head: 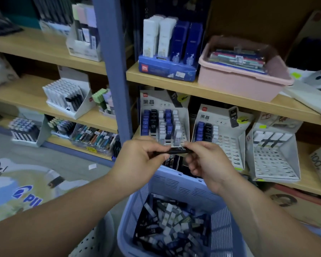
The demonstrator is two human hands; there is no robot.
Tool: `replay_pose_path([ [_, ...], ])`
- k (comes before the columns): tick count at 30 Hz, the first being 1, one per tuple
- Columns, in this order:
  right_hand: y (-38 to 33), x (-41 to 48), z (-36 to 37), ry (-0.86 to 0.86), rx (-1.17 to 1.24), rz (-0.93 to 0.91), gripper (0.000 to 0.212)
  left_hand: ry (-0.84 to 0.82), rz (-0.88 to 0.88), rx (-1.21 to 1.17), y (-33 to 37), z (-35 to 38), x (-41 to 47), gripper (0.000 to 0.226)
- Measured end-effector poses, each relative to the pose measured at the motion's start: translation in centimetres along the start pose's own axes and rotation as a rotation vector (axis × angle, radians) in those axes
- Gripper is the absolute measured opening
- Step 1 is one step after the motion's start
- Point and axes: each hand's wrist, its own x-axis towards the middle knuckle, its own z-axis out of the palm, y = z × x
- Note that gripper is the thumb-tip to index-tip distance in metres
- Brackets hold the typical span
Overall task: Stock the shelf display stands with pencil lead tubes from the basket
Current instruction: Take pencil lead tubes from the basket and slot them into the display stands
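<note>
Above the blue basket (183, 186), both hands meet at a black pencil lead tube (176, 150), held level. Left hand (143, 158) fingers pinch its left end; right hand (206, 162) fingers pinch its right end. Basket below holds a heap of loose tubes (172, 225). Behind, on the shelf (220, 93): left display stand (164, 117) nearly full, right display stand (220, 134) partly stocked.

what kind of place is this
Most likely a stationery shop or its stockroom. Wooden shelves carry cardboard display stands of pencil lead tubes and boxed pens, and a blue basket of loose tubes sits below for restocking.
</note>
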Motion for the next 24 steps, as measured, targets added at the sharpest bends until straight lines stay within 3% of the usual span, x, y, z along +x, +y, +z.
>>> replay_pose_path([
  [2,-0.3,0.1,1.0,0.002,0.103,-0.007,0.013,0.021,-0.01,-0.024,-1.0,-0.3,0.0,0.022],
  [6,-1.0,1.9,2.9,0.05,0.01,-0.093,0.017,-0.009,-0.049,-0.02,-2.8,-1.4,1.8,0.024],
  [9,-2.4,4.5,3.1,0.137,-0.04,-0.157,0.023,-0.071,-0.108,0.084,-4.9,-2.6,3.8,0.039],
  [12,-3.8,7.2,3.2,0.189,-0.186,-0.253,0.015,-0.168,-0.287,0.234,-7.3,-3.2,5.7,0.053],
  [15,-4.7,9.7,4.2,0.222,-0.395,-0.356,0.013,-0.258,-0.396,0.232,-8.5,-3.0,6.8,0.053],
  [20,-4.5,12.6,6.5,0.126,-0.78,-0.545,0.014,-0.295,-0.414,0.212,-9.2,-2.1,7.8,0.052],
  [24,-3.2,14.4,7.3,0.042,-0.981,-0.566,0.018,-0.221,-0.456,0.122,-9.5,-1.6,8.0,0.049],
])
